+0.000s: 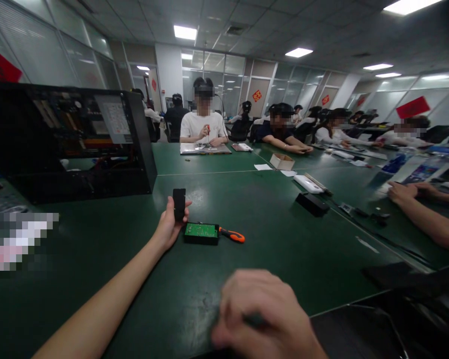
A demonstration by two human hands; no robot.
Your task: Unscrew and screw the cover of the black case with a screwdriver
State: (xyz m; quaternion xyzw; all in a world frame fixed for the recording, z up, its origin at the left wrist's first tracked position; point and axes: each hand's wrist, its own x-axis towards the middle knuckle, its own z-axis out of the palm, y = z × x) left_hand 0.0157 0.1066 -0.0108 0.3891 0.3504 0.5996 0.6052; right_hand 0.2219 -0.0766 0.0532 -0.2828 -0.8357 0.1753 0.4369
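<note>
At the far left stands an open black metal computer case (71,142) on the dark green table (284,249), its insides facing the camera. Just right of it, the left hand (170,224) reaches far out and closes its fingers round a small flat black rectangular cover (178,203), holding it upright above the tabletop. Touching the hand's right side lies a small black box with a green circuit board showing on top (201,233), flat on the table. An orange-handled screwdriver (232,235) lies against the box's right edge, tip toward it. Nearer the camera, the right hand (265,314) is blurred and curled over a thin dark object (254,320); I cannot tell what that object is, though the fingers seem closed on it. Further right, another person's forearms (422,209) rest on the table.

To handle this well, I judge the cover should stay pinched by its edges and be kept square to the box, away from the bare board.
</note>
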